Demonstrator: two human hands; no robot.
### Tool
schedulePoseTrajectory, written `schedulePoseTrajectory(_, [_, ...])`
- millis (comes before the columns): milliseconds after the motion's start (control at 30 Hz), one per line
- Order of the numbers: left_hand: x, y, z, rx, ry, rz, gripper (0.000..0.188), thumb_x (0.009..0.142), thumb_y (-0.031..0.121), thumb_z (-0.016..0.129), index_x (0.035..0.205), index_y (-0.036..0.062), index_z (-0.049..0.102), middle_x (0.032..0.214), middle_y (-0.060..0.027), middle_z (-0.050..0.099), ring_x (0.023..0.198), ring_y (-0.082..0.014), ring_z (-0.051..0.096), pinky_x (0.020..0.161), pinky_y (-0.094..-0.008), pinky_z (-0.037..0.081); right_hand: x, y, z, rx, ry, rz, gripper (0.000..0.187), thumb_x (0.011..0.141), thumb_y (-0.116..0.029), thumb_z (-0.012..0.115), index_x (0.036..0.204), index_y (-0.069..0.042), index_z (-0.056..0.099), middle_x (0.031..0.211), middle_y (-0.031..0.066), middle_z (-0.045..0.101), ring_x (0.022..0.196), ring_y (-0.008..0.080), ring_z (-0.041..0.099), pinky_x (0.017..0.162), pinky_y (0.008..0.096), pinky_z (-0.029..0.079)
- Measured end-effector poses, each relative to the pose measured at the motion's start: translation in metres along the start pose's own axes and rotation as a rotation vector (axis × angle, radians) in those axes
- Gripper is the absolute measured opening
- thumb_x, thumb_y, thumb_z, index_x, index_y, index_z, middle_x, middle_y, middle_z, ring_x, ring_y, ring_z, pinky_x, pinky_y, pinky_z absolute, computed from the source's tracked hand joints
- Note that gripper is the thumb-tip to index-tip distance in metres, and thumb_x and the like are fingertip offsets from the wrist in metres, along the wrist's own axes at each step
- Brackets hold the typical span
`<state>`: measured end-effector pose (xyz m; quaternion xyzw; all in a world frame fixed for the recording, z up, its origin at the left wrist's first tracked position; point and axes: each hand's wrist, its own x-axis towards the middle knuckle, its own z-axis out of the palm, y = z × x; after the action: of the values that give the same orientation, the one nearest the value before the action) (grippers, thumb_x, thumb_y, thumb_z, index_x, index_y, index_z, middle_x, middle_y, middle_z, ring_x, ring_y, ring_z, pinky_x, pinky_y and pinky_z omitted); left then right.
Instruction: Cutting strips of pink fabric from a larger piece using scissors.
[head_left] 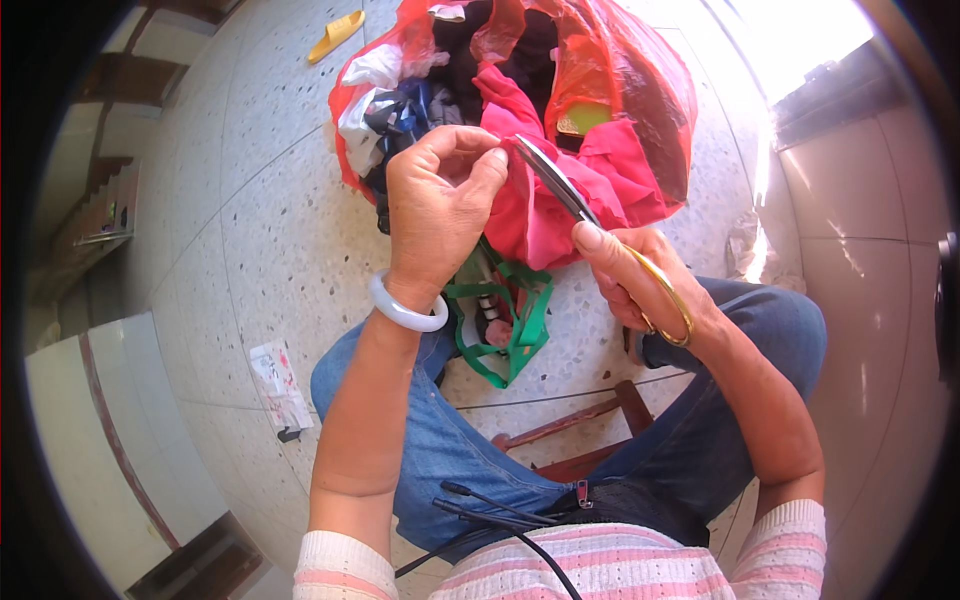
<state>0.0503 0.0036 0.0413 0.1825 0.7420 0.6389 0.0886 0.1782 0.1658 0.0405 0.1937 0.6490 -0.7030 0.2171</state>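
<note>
Left hand (437,205) pinching pink cloth (530,215); right hand (640,285) gripping scissors (575,195). Soft, limp, light. Best held taut near cut line.

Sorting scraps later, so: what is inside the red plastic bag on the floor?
The red plastic bag holds pink cloth, dark and white garments. Deeper contents are covered.

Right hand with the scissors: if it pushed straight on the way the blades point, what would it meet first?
Most likely the pink cloth pinched by the left hand. The right hand aims the scissors up and left, their tips already at that cloth; the fingertips seem next, though depth is unclear.
</note>
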Motion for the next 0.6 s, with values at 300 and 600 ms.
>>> schedulePoseTrajectory(300, [-0.009,0.008,-0.048,0.056,-0.280,-0.201,0.006,0.074,-0.003,0.056,0.072,0.0000,0.061,0.067,0.0016,0.059,0.062,-0.0050,0.055,0.059,-0.0200,0.044,0.012,-0.006,-0.037,-0.039,0.006,-0.023,0.054,0.084,-0.055,0.062,0.060,-0.008,0.049,0.049,0.0008,0.046,0.041,0.0091,0.046,0.037,0.0259,0.034])
schedulePoseTrajectory(600, [-0.063,0.009,0.000,0.119,-1.039,-0.039,0.008,0.071,-0.003,0.066,0.078,-0.0038,0.064,0.082,-0.0108,0.063,0.072,-0.0193,0.063,0.067,-0.0284,0.051,0.103,0.066,-0.031,-0.052,0.345,0.092,0.049,0.068,-0.045,0.081,0.060,-0.004,0.053,0.056,0.0031,0.051,0.051,0.0127,0.051,0.045,0.0309,0.039])
